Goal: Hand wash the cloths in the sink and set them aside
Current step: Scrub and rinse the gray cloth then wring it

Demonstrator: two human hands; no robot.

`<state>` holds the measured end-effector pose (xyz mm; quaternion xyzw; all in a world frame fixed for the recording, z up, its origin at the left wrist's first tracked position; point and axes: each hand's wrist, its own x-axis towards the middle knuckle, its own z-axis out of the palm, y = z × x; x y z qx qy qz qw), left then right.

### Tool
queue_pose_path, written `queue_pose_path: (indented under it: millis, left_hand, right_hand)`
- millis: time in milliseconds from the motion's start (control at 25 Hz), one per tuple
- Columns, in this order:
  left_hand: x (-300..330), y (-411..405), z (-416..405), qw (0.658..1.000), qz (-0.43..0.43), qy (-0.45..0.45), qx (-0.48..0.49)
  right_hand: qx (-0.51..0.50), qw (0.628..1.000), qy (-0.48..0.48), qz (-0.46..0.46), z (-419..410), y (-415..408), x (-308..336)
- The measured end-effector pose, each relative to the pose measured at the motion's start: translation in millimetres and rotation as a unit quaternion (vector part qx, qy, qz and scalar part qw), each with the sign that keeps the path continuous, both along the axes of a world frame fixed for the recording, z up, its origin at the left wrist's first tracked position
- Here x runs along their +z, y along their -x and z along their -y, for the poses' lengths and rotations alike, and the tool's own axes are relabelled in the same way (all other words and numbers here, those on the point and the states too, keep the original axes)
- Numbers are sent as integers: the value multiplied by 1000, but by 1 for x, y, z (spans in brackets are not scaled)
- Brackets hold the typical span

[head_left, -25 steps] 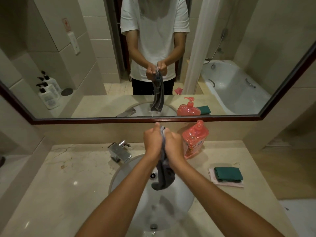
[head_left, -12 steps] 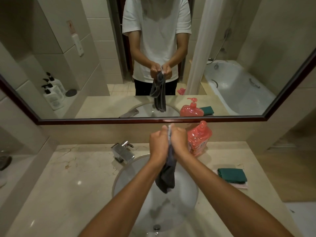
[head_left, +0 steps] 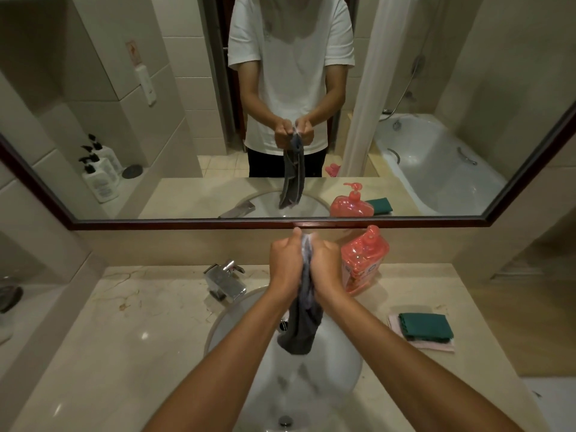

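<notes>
Both hands are raised over the sink (head_left: 349,363), gripping the top of a dark grey cloth (head_left: 300,332) between them. The left hand (head_left: 285,263) and right hand (head_left: 325,265) are pressed close together, fingers curled tight round the bunched fabric, and the rest of the cloth hangs down above the basin. It looks wet, though the blur makes that hard to judge. A tap (head_left: 226,280) stands left of the hands, a red soap bottle (head_left: 364,260) just right. Farther right on the counter (head_left: 124,338), a folded green cloth (head_left: 425,325) lies on a pink cloth (head_left: 436,346).
</notes>
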<state>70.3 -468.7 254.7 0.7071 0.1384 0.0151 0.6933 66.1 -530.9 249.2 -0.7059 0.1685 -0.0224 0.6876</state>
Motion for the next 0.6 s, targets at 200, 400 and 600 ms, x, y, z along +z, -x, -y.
queue_pose_path:
  millis: [200, 400, 600]
  left_hand:
    - [-5, 7, 2, 1000, 10, -4, -15]
    - [0, -5, -8, 1000, 7, -14, 14]
    - [1, 13, 6, 999, 35, -37, -13]
  right_hand:
    - [-23, 999, -31, -11, 4, -4, -2]
    - [4, 1000, 15, 20, -6, 13, -5]
    - [-19, 998, -49, 29, 8, -7, 14]
